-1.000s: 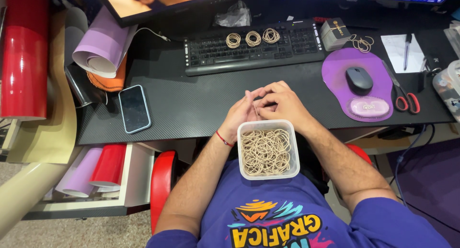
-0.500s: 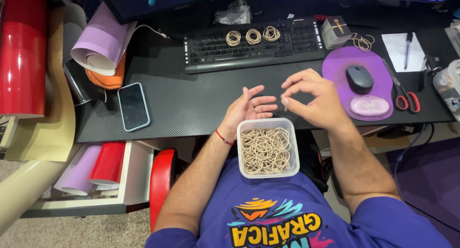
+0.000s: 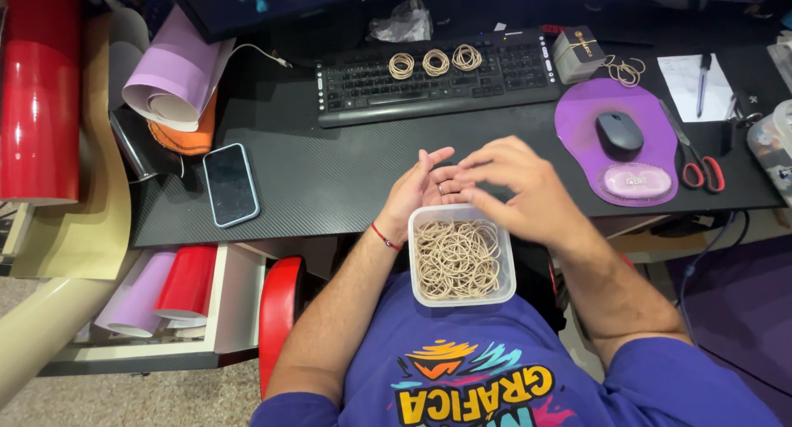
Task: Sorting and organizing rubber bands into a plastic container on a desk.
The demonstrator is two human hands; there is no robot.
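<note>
Rubber bands (image 3: 456,258) fill a clear tub (image 3: 506,288) on the lap, just under both hands. Left hand (image 3: 415,188) fingers straight, loosely spread; right hand (image 3: 521,184) fingers spread, touching left fingertips.

Tan rubber bands (image 3: 456,259) fill a clear tub (image 3: 506,291) just under the grips. Beyond them the counter (image 3: 330,179) is black with a fine weave. To the right grip's far side lies a purple mouse pad (image 3: 577,122) bearing a dark grey mouse (image 3: 619,134); red-handled scissors (image 3: 701,169) lie further right.
</note>
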